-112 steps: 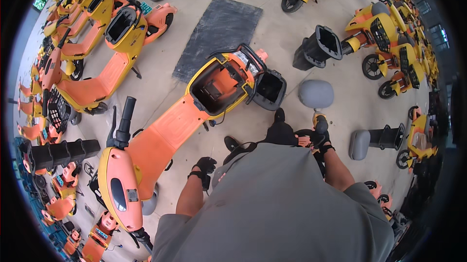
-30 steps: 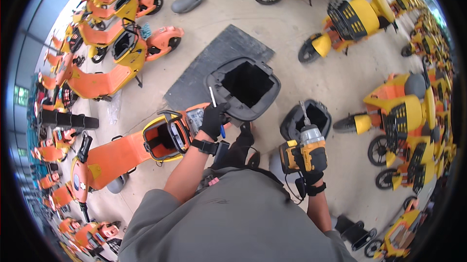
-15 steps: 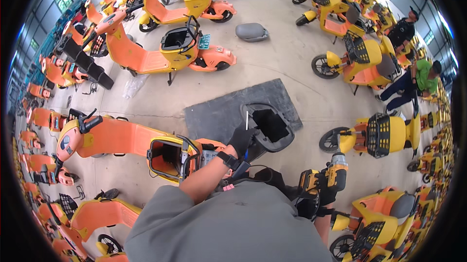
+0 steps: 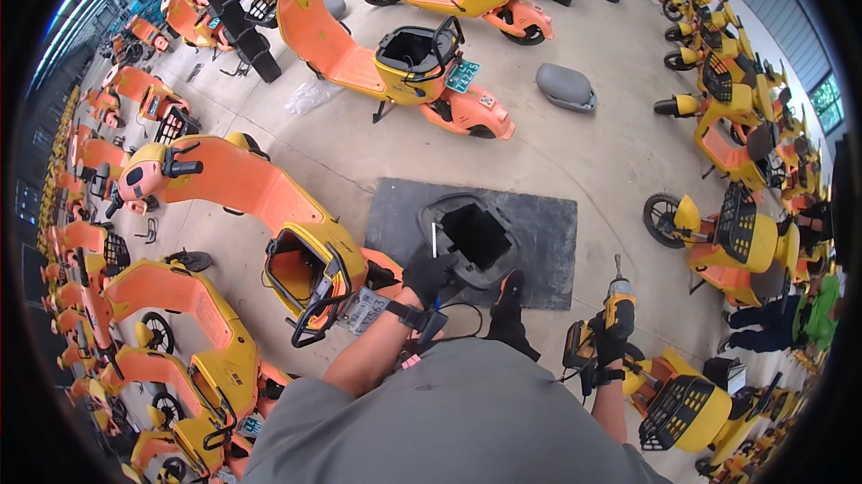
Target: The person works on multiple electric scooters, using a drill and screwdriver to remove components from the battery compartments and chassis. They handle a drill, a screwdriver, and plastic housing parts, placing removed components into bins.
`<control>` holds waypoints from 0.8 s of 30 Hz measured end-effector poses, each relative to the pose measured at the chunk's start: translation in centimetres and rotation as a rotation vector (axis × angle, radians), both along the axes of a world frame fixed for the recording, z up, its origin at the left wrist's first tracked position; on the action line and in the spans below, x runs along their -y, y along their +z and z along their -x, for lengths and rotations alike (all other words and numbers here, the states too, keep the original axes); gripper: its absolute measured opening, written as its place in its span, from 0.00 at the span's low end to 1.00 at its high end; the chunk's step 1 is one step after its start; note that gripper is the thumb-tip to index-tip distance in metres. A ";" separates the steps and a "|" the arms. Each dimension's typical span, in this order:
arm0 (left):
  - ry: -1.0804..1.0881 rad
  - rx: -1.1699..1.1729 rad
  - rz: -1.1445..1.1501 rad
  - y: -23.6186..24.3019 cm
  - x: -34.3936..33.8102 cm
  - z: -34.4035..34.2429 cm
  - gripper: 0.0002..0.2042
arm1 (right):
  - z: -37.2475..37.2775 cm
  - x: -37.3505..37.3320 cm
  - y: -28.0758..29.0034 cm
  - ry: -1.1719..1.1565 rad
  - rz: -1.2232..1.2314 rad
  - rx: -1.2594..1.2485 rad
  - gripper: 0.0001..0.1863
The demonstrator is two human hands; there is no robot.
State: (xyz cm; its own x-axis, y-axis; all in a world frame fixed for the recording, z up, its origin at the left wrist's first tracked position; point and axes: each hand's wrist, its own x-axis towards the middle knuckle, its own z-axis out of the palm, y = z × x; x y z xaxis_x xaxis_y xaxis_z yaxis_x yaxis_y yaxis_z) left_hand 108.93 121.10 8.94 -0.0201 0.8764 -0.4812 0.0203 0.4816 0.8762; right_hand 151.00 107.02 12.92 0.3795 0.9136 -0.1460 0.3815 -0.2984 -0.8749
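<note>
My left hand (image 4: 428, 276), in a black glove, is closed around a thin white stick (image 4: 435, 240) that points up past the fingers. A bit of blue (image 4: 437, 302) shows just below that hand. Beside its fingers sits a dark, open-topped box with a broad rim (image 4: 505, 273); whether the hand touches the rim I cannot tell. The box rests on a black mat (image 4: 552, 255). Out to the right, my gloved right hand (image 4: 609, 347) grips a yellow-and-black cordless drill (image 4: 620, 309), its bit pointing away from me.
An orange-and-yellow scooter (image 4: 269, 186) with an open seat compartment stands close on my left. Another scooter (image 4: 346, 62) is parked farther ahead, near a loose grey seat (image 4: 566, 87). Rows of scooters line the right, where a person in a green top (image 4: 822, 309) stands.
My view has turned, so the scooters and mat sit differently in it. My right hand has swung the drill outward, and its bit now shows clearly. My left hand keeps the stick.
</note>
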 end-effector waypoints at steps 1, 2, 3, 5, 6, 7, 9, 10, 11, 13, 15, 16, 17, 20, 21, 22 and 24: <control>0.040 0.032 -0.015 0.1 -0.8 -0.7 0.11 | -0.9 -1.7 -0.3 0.007 0.011 -0.029 0.11; 0.225 0.268 0.100 3.8 -1.6 -1.9 0.08 | -1.3 -3.6 0.7 0.078 0.045 0.091 0.11; 0.268 0.242 0.146 3.1 -2.5 -2.0 0.04 | -1.9 -5.1 1.7 0.146 0.078 0.210 0.11; 0.124 -0.077 -0.143 -3.2 -3.2 0.1 0.02 | -4.8 -6.8 0.7 0.209 0.063 0.257 0.11; 0.144 -0.069 -0.114 -4.0 -4.0 0.3 0.03 | -6.3 -7.9 -0.1 0.257 0.033 0.313 0.11; 0.360 0.280 0.260 -0.9 -5.8 -1.2 0.04 | -7.9 -8.7 -0.5 0.243 0.049 0.308 0.11; 0.431 0.252 0.282 1.1 -8.1 -2.2 0.05 | -9.5 -10.2 -1.0 0.282 -0.010 0.508 0.12; 0.426 0.222 0.284 1.6 -8.8 -2.4 0.05 | -11.3 -10.1 -3.2 0.261 0.069 0.474 0.13; 0.421 0.197 0.281 1.8 -9.8 -2.7 0.05 | -12.1 -10.9 -3.5 0.185 0.199 0.261 0.14; 0.410 0.124 0.302 1.9 -11.2 -3.0 0.04 | -13.9 -11.7 -4.4 0.252 0.183 0.392 0.13; 0.354 0.044 0.245 1.6 -12.9 -3.2 0.05 | -14.6 -12.3 -4.6 0.211 0.199 0.335 0.13; 0.394 0.074 0.285 2.0 -14.1 -3.5 0.06 | -14.7 -12.9 -4.6 0.170 0.207 0.282 0.13; 0.393 0.062 0.294 2.1 -15.4 -3.8 0.05 | -14.7 -13.4 -4.5 0.179 0.214 0.285 0.13; 0.379 0.022 0.241 0.2 -19.2 -4.6 0.06 | -14.8 -14.7 -4.9 0.222 0.242 0.276 0.12; 0.367 0.055 0.228 -1.2 -20.5 -4.7 0.06 | -14.9 -14.5 -5.2 0.221 0.250 0.283 0.12; 0.389 0.019 0.282 -1.9 -22.2 -5.0 0.06 | -14.2 -14.9 -4.9 0.187 0.222 0.256 0.12; 0.339 -0.021 0.303 -3.1 -24.8 -5.4 0.06 | -13.5 -15.5 -3.6 0.254 0.239 0.346 0.12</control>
